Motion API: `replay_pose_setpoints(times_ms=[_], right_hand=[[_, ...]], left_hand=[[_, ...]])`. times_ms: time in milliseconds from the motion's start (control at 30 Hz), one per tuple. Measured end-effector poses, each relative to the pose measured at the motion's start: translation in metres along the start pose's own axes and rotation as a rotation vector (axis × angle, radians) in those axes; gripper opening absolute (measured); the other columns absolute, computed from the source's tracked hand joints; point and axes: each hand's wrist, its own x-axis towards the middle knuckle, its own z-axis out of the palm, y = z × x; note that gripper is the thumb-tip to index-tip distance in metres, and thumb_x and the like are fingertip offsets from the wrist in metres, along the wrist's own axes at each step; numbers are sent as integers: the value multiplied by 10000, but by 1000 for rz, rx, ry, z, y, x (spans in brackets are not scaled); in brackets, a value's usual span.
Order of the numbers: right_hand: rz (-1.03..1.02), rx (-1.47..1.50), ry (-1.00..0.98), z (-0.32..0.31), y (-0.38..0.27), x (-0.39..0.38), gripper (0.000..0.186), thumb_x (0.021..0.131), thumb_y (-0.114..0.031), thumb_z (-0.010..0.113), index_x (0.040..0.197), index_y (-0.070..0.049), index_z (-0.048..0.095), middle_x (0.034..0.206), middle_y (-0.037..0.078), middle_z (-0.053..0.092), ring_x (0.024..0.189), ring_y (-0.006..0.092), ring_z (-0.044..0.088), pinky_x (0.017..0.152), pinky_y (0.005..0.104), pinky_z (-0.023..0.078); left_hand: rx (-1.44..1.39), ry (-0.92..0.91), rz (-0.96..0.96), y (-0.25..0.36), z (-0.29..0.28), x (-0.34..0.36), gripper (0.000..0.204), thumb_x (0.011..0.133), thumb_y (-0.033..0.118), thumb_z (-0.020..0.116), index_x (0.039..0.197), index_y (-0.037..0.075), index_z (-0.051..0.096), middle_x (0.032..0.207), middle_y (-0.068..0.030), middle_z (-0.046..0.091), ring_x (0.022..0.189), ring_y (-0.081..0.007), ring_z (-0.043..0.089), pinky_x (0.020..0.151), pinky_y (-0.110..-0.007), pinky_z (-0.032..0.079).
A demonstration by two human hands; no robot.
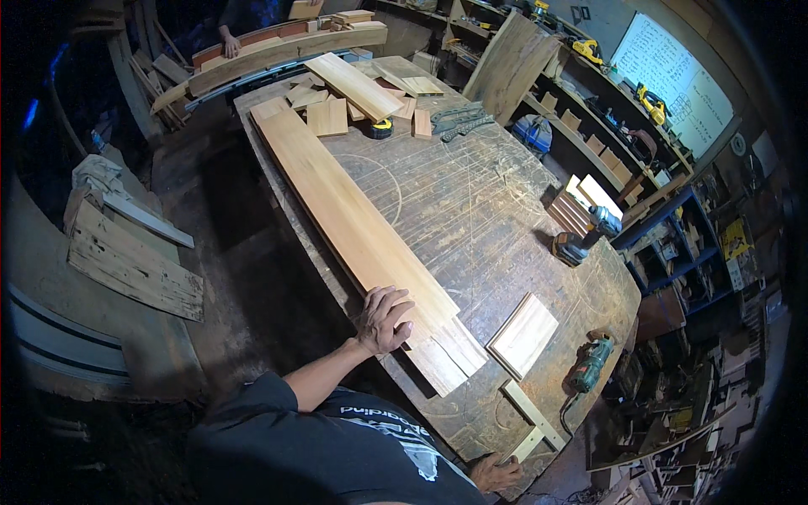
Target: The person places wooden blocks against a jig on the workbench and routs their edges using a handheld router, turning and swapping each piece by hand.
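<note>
Item, far left: weathered grey board [135,265] leaning off the bench, rough and chipped, well apart from my work.

Item: long pale plank [353,227], smooth, straight-grained, lying along the left edge of the workbench [471,202] from far end to near. My left hand [383,320] is resting flat on its near end, fingers spread and pressing down, not curling round anything. Shorter boards are showing under the plank's near end, overhanging the bench edge.

Item: scarred, scratched bench top, dark, with a drawn arc; the middle is lying open.

Item, far end: stack of short offcuts [337,101], a tape measure [381,129] and grey gloves [459,118]. Another person's hand [229,46] is resting on a curved timber beyond.

Item, near right: small square panel [523,334], pale; a wooden square [530,421] beside it. My right hand [495,471] is touching its near tip at the bench's near edge; I cannot tell how far it is closing.

Item, right: green power tool [592,364]; cordless drill [585,236] close to the bench's right edge.
</note>
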Motion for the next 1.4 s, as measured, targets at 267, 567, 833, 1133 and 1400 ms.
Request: replay_pose_setpoints(times_ms=[267,567,833,1133,1400], right_hand=[[9,43,-27,-5,-4,-1,475,859,-311,605,1236,-22,600,1255,195,503,1193,403,495,994,545,392],[25,57,-43,-10,-5,0,484,860,-320,611,1243,-24,586,1270,198,490,1219,410,484,996,559,390],[-2,103,-46,-11,-10,1,489,849,-333,632,1211,-5,597,1254,198,502,1182,415,499,974,543,412],[-24,56,6,-1,-4,2,444,863,-316,617,1200,-28,601,1243,192,508,1165,411,510,972,536,408],[35,6,-27,-6,-12,-1,457,855,-324,616,1214,-40,599,1261,191,509,1169,412,506,953,546,418]], left_hand=[[12,5,0,-3,2,-3,437,926,415,588,1158,60,692,1293,-172,613,1230,-393,521,1102,-538,341],[15,7,4,0,2,-1,432,923,409,586,1155,60,694,1293,-172,615,1233,-392,518,1098,-540,346],[26,8,-3,-3,0,0,446,923,419,578,1161,60,694,1293,-176,615,1234,-389,520,1096,-547,343],[11,-3,-12,-1,-2,-4,433,899,389,621,1179,64,684,1306,-168,604,1243,-389,512,1106,-546,340],[-6,-34,-8,-1,0,-1,411,868,333,633,1172,61,686,1309,-170,601,1245,-388,509,1105,-548,341]])
